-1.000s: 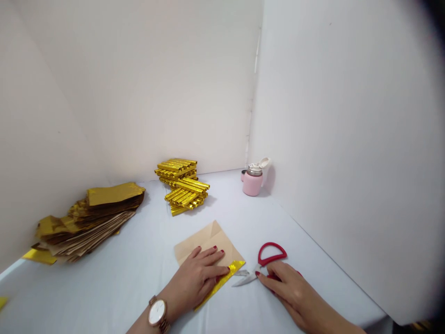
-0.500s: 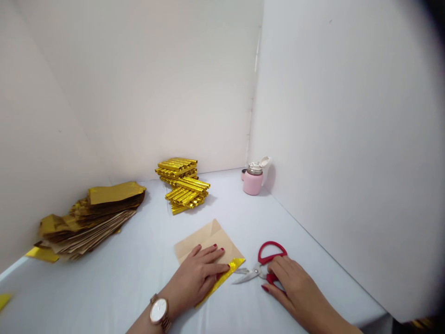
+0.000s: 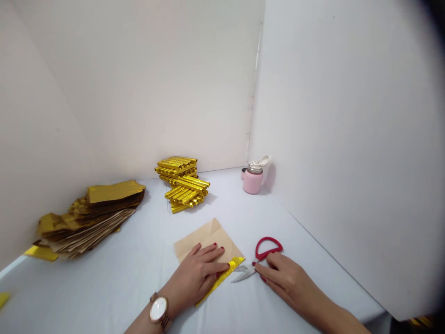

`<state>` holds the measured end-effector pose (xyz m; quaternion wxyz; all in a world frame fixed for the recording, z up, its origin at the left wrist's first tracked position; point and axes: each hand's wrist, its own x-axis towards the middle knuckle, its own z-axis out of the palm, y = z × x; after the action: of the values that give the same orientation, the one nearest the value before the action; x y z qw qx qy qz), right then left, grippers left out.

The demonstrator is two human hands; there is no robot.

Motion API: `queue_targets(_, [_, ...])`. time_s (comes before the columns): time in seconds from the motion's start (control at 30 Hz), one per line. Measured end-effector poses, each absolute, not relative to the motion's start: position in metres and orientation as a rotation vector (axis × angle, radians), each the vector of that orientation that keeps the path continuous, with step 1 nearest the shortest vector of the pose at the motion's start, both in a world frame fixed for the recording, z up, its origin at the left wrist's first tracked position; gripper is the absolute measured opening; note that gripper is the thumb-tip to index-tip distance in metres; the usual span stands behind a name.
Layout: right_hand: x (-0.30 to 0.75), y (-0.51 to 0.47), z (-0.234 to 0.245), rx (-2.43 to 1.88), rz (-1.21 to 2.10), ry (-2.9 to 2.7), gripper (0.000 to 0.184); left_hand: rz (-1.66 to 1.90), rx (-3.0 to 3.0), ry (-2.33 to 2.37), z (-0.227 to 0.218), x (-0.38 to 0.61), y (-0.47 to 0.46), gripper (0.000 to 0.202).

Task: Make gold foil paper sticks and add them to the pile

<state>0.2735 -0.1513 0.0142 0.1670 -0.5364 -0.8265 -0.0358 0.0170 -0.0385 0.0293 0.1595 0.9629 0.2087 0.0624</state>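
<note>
Pressing down, the left hand [image 3: 194, 276] lies flat on a folded kraft-paper sheet [image 3: 208, 234] edged with gold foil [image 3: 212, 294], fingers close together, near the front edge of the counter [image 3: 104, 297]. The right hand [image 3: 288, 280] sits at the red-handled scissors [image 3: 256, 250], just beside the sheet; whether it grips them cannot be told. Since the earlier frame, it has slid off the red loop.

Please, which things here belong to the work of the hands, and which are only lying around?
In use:
left hand, pressing folded kraft paper
right hand, at red-handled scissors

Lying around:
pink flask
pleated gold strips
pile of gold-lined paper
</note>
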Motion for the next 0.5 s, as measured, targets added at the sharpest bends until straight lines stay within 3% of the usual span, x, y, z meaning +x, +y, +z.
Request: queue_targets(0.5, [0.2785, -0.1543, 0.0072, -1.443, -0.106, -2.327, 0.033, 0.173, 2.78, 0.585, 0.023, 0.0179, -0.0363, 0.045])
